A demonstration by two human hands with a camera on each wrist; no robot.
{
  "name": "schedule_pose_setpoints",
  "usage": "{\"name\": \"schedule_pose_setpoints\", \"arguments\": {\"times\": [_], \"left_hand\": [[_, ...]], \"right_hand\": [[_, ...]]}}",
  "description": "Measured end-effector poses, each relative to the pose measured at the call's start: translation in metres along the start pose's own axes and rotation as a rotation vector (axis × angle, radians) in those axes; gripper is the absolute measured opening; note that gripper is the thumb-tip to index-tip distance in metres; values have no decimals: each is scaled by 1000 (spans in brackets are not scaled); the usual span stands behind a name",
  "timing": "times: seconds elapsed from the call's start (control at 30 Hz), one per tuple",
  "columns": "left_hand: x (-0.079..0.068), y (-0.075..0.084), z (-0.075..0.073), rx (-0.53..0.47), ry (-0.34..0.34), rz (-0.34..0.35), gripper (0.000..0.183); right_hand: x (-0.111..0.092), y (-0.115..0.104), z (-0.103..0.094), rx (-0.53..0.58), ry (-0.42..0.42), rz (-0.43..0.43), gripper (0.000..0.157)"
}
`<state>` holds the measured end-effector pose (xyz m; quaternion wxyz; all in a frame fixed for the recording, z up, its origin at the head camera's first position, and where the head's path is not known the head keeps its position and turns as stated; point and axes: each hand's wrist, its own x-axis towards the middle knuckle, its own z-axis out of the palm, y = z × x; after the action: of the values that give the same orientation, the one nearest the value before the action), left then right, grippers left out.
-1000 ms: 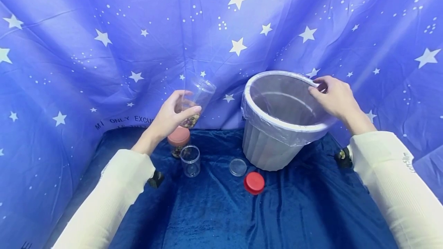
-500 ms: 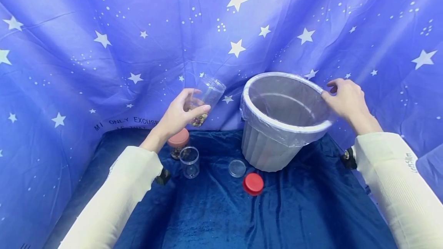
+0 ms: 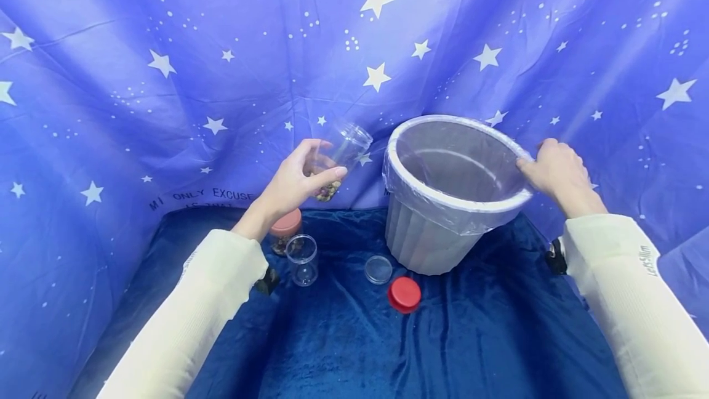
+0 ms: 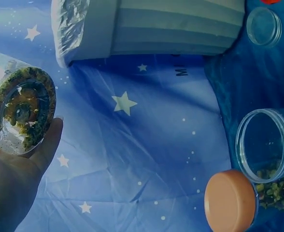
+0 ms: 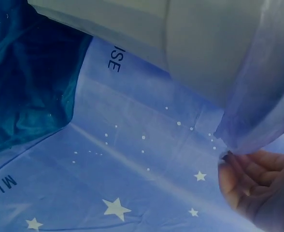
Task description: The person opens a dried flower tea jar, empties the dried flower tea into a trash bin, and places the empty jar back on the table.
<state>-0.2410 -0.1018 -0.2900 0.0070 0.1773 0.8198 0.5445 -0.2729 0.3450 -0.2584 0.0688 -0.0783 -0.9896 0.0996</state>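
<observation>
My left hand (image 3: 301, 174) grips a clear plastic jar (image 3: 346, 146) around its lower part, in the air left of the trash can. The jar is uncapped and tilted, its mouth towards the upper right. Dried bits in mixed greenish-brown colours (image 4: 27, 128) lie at its bottom, seen through the base in the left wrist view. At the right side of the grey trash can (image 3: 432, 239), my right hand (image 3: 556, 171) holds the rim, with curled fingers (image 5: 258, 169) at the edge of the clear bag (image 5: 262, 111) lining it. The rim partly hides the thumb.
Left on the blue cloth stand a pink-lidded jar (image 3: 286, 222) with similar contents and an uncapped clear jar (image 3: 302, 260). A clear lid (image 3: 379, 270) and a red lid (image 3: 405, 294) lie before the trash can. A star-patterned curtain (image 3: 221, 79) hangs behind.
My left hand has carried the jar rightwards, nearer the trash can, and the jar tilts more. My right hand lifted its fingers, shifted right along the rim, and now grips it again.
</observation>
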Motion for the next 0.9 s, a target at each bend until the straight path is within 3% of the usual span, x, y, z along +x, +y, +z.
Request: {"name": "schedule_pose_setpoints", "arguments": {"times": [0.3, 0.7, 0.9], "left_hand": [[6, 6, -1, 16, 18, -3, 68], [13, 10, 0, 36, 63, -17, 70], [19, 12, 4, 40, 129, -49, 74]], "right_hand": [[-6, 1, 1, -106, -87, 46, 49], [-11, -9, 12, -2, -83, 160, 51], [-12, -10, 11, 4, -94, 196, 55]]}}
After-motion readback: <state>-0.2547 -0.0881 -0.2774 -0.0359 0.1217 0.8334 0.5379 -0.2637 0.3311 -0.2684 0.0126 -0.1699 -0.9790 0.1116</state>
